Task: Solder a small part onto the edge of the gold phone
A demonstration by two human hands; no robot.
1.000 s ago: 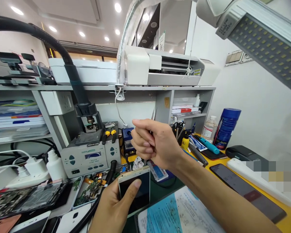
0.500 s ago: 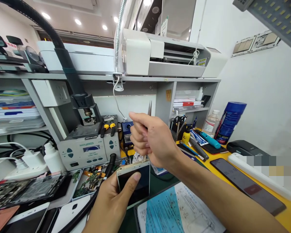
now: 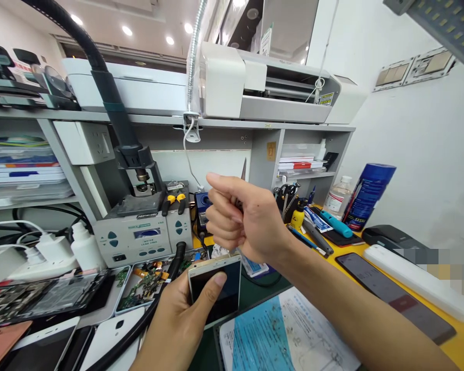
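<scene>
My left hand is closed around a white-framed smartphone. The thumb lies across its dark screen, and its top edge faces away from me. Just above that edge my right hand is curled into a fist on a pair of tweezers. Their thin pointed metal tips stick up above the fist, while the rest is hidden in the fingers. I cannot tell whether the fist touches the phone.
A hot-air station stands behind, its black hose running past my left forearm. Left are a parts tray and several phones. Right are a dark phone, a blue can and a yellow bottle. A stained printed mat lies in front.
My right fist has turned slightly, so the tweezer tips now show as one narrow point. The phone stays in my left hand. The whole view has shifted slightly.
</scene>
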